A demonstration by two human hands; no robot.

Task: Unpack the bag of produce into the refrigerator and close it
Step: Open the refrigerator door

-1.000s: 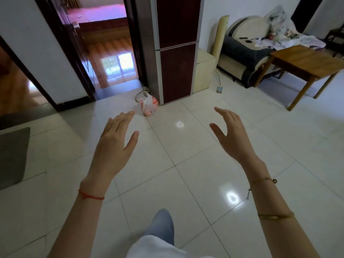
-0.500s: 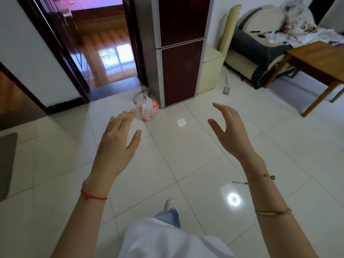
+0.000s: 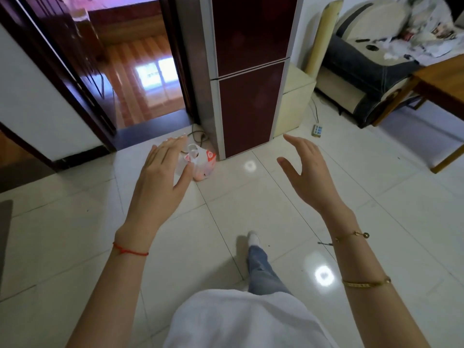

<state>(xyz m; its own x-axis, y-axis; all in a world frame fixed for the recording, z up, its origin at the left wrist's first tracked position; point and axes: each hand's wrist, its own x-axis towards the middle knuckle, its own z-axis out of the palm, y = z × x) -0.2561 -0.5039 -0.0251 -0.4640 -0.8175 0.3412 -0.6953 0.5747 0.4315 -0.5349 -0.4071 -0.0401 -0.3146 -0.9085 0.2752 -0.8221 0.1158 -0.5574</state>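
A white and red plastic bag (image 3: pixel 204 163) sits on the tiled floor at the front left corner of the refrigerator (image 3: pixel 248 71). The refrigerator is tall with two dark red doors, both shut. My left hand (image 3: pixel 160 182) is raised with fingers apart, holding nothing; it overlaps the bag's left side in view but is well short of it. My right hand (image 3: pixel 310 172) is also raised and open, empty, in front of the refrigerator's lower door.
An open doorway (image 3: pixel 140 79) to a wood-floored room lies left of the refrigerator. A pale low cabinet (image 3: pixel 293 101) and a power strip (image 3: pixel 316 130) sit to its right. A sofa (image 3: pixel 364 61) and wooden table (image 3: pixel 442 89) stand at the right. A cable (image 3: pixel 198 135) trails behind the bag.
I have walked closer to the refrigerator and bag; both look larger. My hands stay raised and open, and the left one now overlaps the bag in view.
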